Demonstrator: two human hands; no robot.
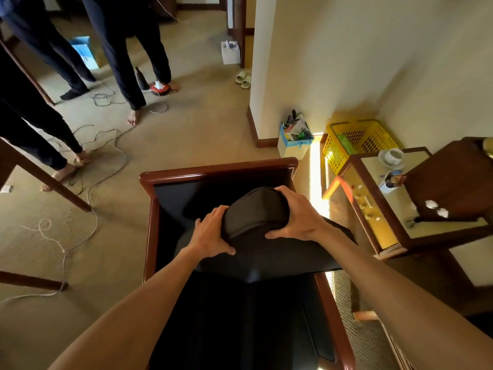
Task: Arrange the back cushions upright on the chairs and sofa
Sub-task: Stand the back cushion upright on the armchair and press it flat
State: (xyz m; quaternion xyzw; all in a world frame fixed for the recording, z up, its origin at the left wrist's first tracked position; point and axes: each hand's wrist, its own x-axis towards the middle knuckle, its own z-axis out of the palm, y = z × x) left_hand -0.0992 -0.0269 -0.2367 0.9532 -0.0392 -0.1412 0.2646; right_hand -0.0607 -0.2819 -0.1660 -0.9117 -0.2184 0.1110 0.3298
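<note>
A dark back cushion [256, 209] is held over a chair with a reddish wooden frame [218, 170] and a black seat. My left hand [210, 232] grips the cushion's left side. My right hand [296, 213] grips its top right corner. The cushion is tilted, its upper end toward the chair's wooden back rail. Its lower part spreads wide beneath my hands and hides the middle of the seat.
A wooden side table [394, 209] with a cup and saucer [392, 156] stands right of the chair. A yellow basket [357, 140] and a small box of items [293, 140] sit by the wall. Cables [106, 161] lie across the carpet. Several people's legs [128, 62] stand at upper left.
</note>
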